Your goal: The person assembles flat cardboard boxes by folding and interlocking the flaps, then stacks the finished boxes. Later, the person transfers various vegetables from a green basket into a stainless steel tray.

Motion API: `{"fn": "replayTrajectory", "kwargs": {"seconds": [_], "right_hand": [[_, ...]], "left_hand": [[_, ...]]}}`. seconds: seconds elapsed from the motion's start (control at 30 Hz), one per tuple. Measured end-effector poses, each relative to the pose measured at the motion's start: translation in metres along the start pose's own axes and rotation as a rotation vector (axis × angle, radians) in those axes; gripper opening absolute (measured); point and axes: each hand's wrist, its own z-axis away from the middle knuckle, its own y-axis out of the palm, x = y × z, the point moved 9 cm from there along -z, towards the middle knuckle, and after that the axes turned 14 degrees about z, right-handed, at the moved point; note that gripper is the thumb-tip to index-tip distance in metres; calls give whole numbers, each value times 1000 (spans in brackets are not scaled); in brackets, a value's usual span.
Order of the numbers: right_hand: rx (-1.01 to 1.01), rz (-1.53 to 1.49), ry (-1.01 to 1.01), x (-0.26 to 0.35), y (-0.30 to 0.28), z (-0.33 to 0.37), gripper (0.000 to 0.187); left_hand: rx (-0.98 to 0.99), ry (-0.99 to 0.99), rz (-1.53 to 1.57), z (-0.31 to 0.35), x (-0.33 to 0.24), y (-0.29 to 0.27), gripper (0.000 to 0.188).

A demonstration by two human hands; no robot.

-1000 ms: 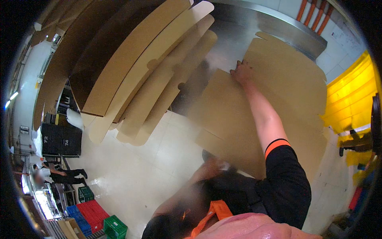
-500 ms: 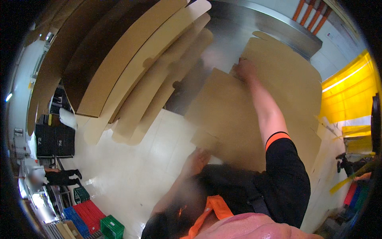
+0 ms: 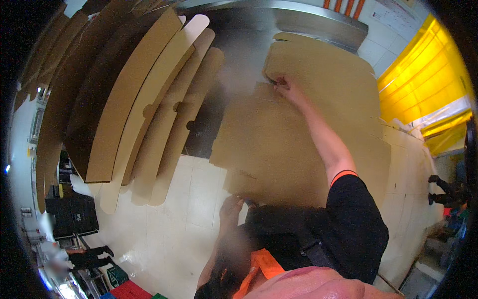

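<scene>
The right hand (image 3: 282, 84) — fingers curled inward — grips an edge of the flat cardboard box blank (image 3: 289, 137) spread beneath it. The left hand (image 3: 231, 207), blurred, is beside the blank's near corner; its hold cannot be told.

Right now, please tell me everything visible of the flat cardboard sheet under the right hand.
The flat cardboard sheet is large, plain brown and unfolded, with a slit near its far edge and a stepped left edge. Its far part lies over a grey metal surface. The right hand is at a notch on the left edge, fingers curled; the left hand is by the near left corner, contact unclear. Layers beneath cannot be told.
</scene>
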Motion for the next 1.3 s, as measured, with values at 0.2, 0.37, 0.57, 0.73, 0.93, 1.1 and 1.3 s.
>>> {"fn": "replayTrajectory", "kwargs": {"seconds": [0.2, 0.37, 0.57, 0.73, 0.93, 1.1, 1.3], "right_hand": [[7, 41, -233, 23, 13, 76, 53], [5, 164, -377, 64, 23, 121, 58], [127, 438, -431, 76, 30, 137, 70], [219, 503, -401, 92, 31, 143, 90], [388, 571, -280, 110, 44, 153, 113], [446, 573, -256, 114, 47, 156, 117], [435, 633, -176, 108, 44, 151, 118]], "left_hand": [[-38, 577, -559, 7, -50, 31, 10], [93, 1006, -983, 19, -87, 93, 8], [158, 1007, -1090, -15, -113, 153, 13], [227, 638, -1156, -45, -104, 171, 20], [201, 491, -1051, -56, -105, 164, 21], [185, 514, -980, -68, -104, 146, 36], [-29, 701, -1342, -108, -138, 127, 64]]}}
